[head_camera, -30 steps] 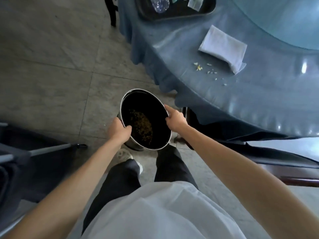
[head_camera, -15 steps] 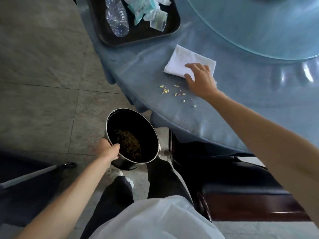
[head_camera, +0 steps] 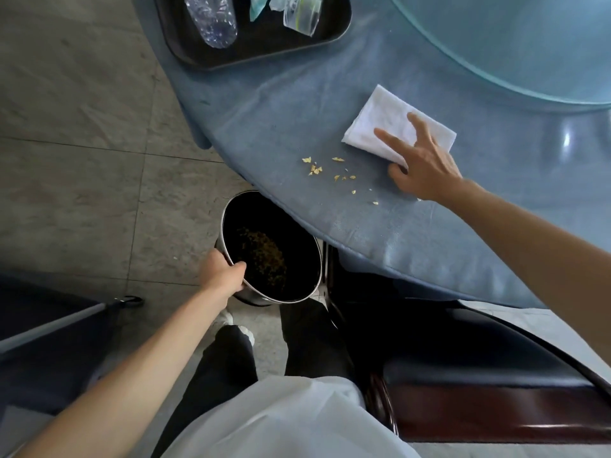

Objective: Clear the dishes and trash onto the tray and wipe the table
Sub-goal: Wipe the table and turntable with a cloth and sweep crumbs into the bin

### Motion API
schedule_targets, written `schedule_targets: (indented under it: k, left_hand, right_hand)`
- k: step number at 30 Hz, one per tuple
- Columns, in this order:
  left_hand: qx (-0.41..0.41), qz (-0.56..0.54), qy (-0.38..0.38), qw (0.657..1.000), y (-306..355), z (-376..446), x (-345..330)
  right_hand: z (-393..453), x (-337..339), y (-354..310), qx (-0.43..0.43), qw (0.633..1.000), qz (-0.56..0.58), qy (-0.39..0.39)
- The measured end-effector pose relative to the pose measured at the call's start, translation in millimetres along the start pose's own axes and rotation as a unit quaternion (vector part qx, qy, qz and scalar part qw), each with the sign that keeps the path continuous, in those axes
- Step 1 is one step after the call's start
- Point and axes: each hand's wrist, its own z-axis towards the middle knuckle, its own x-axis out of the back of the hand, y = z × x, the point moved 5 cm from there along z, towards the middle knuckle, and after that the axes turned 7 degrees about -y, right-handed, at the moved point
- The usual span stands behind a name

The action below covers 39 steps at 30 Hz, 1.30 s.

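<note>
My left hand grips the rim of a round metal bin, held just under the edge of the blue-clothed table; brownish scraps lie in its dark inside. My right hand rests flat, fingers spread, on a folded white cloth on the table. Yellow crumbs are scattered to the left of the cloth, near the table edge above the bin. A black tray at the far left of the table holds a crushed plastic bottle and crumpled wrappers.
A glass turntable fills the table's far right. A dark wooden chair with a blue seat stands at my right, against the table. A dark cart or chair frame is at the lower left on the tiled floor.
My right hand let go of the bin, reached to the table and settled on the white cloth. The left hand alone now holds the bin, raised closer under the table edge.
</note>
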Motion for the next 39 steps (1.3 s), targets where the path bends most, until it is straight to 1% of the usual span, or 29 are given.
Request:
schedule_targets:
  k: [2,4,7,11,13,15,18,22,24,27,28,30,33,34,36,37,39]
  left_hand:
    - [0.003,0.023,-0.002,1.000,1,2,-1]
    - [0.007,0.048,0.002,0.999,2,5,-1]
    - [0.012,0.041,-0.005,0.999,1,8,-1]
    - [0.010,0.023,-0.007,1.000,-12,17,-2]
    - [0.008,-0.001,-0.009,1.000,-15,16,-3]
    - [0.006,-0.029,-0.008,1.000,-16,13,-3]
    - [0.001,-0.053,0.000,0.999,-14,7,2]
    - [0.005,-0.082,0.009,0.997,-7,0,8]
    - [0.001,-0.111,0.006,0.994,-3,-1,9]
    - [-0.009,-0.132,0.019,0.991,3,-6,13]
    - [-0.008,-0.131,0.024,0.991,5,-6,14]
    - [-0.002,-0.122,0.033,0.992,7,-6,17]
    - [-0.008,-0.113,0.025,0.993,10,-4,18]
    - [-0.011,-0.111,0.024,0.993,11,-5,18]
    - [-0.013,-0.110,0.023,0.994,11,-3,16]
    - [-0.014,-0.115,0.024,0.993,11,-3,16]
    - [-0.014,-0.127,0.029,0.991,11,-3,14]
  right_hand:
    - [2,-1,0,0.019,0.999,-0.027,0.027]
    - [10,-6,1,0.012,1.000,-0.002,0.013]
    - [19,-21,2,-0.045,0.997,0.058,-0.004]
    - [15,-32,-18,-0.118,0.985,0.128,0.017]
    - [9,-40,-36,-0.144,0.980,0.137,0.020]
    - [2,-49,-59,-0.151,0.979,0.135,0.031]
    - [-7,-65,-104,-0.124,0.977,0.168,0.044]
    - [-24,-90,-178,-0.032,0.979,0.199,0.026]
    - [-32,-97,-209,-0.004,0.969,0.246,0.015]
    - [-40,-93,-233,0.018,0.937,0.350,0.002]
    - [-43,-85,-236,0.019,0.924,0.382,0.011]
    - [-49,-56,-233,0.009,0.902,0.427,0.054]
    - [-49,-5,-205,-0.037,0.872,0.467,0.143]
    - [-44,8,-189,-0.056,0.868,0.466,0.166]
    - [-30,31,-159,-0.084,0.878,0.433,0.187]
    - [-20,37,-146,-0.088,0.890,0.408,0.183]
    - [4,35,-126,-0.078,0.918,0.359,0.149]
